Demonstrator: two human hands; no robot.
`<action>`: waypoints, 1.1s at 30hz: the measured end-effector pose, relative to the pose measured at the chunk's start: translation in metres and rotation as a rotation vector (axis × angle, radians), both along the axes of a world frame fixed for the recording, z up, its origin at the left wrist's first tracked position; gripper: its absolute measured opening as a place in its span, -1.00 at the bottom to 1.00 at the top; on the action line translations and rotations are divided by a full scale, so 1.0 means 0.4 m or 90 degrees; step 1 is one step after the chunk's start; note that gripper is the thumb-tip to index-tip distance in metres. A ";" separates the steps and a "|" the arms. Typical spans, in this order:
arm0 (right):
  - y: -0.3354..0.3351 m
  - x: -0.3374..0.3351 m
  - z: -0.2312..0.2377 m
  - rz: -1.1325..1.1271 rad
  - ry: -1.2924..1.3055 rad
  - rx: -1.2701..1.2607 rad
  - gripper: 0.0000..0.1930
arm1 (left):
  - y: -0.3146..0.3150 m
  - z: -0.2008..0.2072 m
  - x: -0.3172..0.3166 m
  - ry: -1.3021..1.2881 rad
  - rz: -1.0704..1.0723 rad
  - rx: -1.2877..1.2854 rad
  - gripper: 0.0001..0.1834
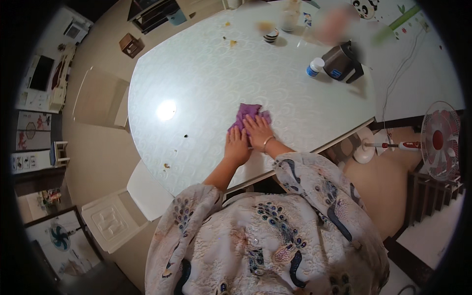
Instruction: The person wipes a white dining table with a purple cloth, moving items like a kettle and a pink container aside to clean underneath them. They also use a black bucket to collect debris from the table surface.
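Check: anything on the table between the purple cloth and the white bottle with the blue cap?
Nothing. In the head view, the table is bare between the cloth and the bottle.

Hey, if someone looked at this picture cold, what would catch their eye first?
Probably the purple cloth near the middle of the white oval table, with the left hand and right hand pressed flat on it side by side. Next, the bright lamp glare on the tabletop left of the cloth, and the red-and-white fan standing at the right.
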State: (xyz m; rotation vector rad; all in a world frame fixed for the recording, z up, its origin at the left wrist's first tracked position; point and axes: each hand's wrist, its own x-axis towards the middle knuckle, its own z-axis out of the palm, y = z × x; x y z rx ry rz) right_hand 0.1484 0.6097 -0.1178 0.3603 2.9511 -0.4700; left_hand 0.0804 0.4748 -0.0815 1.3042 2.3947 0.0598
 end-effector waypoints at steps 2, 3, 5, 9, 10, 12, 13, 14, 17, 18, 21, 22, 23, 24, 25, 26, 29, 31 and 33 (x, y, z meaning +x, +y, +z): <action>-0.089 -0.062 0.024 0.037 -0.040 -0.007 -0.32 | -0.085 -0.011 -0.026 0.025 0.050 -0.018 -0.08; -0.132 -0.092 0.014 0.043 -0.038 -0.021 -0.33 | -0.127 -0.025 -0.039 0.051 0.067 -0.023 -0.08; -0.224 -0.155 -0.004 0.073 -0.038 -0.036 -0.35 | -0.219 -0.035 -0.065 0.088 0.107 -0.029 -0.07; -0.321 -0.192 0.011 0.122 -0.030 -0.067 -0.31 | -0.336 -0.010 -0.078 0.119 0.131 0.002 -0.11; -0.328 -0.184 0.015 0.117 -0.026 -0.088 -0.31 | -0.350 0.001 -0.070 0.111 0.129 0.024 -0.13; -0.305 -0.116 0.038 0.102 -0.022 -0.071 -0.31 | -0.340 -0.083 -0.047 0.101 0.135 0.104 -0.19; -0.292 -0.072 0.033 0.053 0.016 -0.091 -0.32 | -0.302 -0.026 -0.020 0.072 0.109 0.109 -0.28; -0.289 -0.021 0.003 0.009 0.039 -0.072 -0.31 | -0.284 -0.035 0.008 0.040 0.098 0.194 -0.40; -0.282 0.132 0.014 -0.074 0.032 -0.070 -0.29 | -0.267 -0.102 0.097 0.026 -0.014 0.228 -0.33; -0.286 0.173 0.011 -0.074 0.013 -0.045 -0.28 | -0.265 -0.073 0.122 0.003 -0.058 0.199 -0.29; -0.326 0.201 -0.002 -0.061 -0.026 0.008 -0.28 | -0.311 -0.024 0.133 -0.054 -0.069 0.169 -0.26; -0.346 0.178 -0.011 -0.041 -0.035 0.019 -0.28 | -0.340 -0.032 0.125 -0.042 -0.059 0.164 -0.26; -0.368 0.152 -0.020 -0.018 -0.044 0.030 -0.29 | -0.370 -0.041 0.115 -0.031 -0.047 0.159 -0.25; -0.393 0.110 -0.025 -0.001 -0.037 0.018 -0.29 | -0.399 -0.052 0.093 0.000 -0.016 0.144 -0.25; -0.423 0.056 -0.031 0.013 -0.029 0.005 -0.30 | -0.431 -0.064 0.062 0.031 0.012 0.127 -0.24; -0.454 0.000 -0.036 0.028 -0.022 -0.008 -0.31 | -0.463 -0.081 0.029 0.062 0.039 0.110 -0.24; -0.531 -0.190 0.011 0.062 -0.039 -0.026 -0.32 | -0.532 -0.025 -0.119 0.049 0.122 0.093 -0.19; -0.567 -0.256 0.009 0.044 -0.017 -0.011 -0.31 | -0.563 0.002 -0.180 0.045 0.117 0.086 -0.20; -0.609 -0.257 0.003 0.018 -0.004 -0.030 -0.30 | -0.605 0.006 -0.204 0.074 0.086 0.111 -0.20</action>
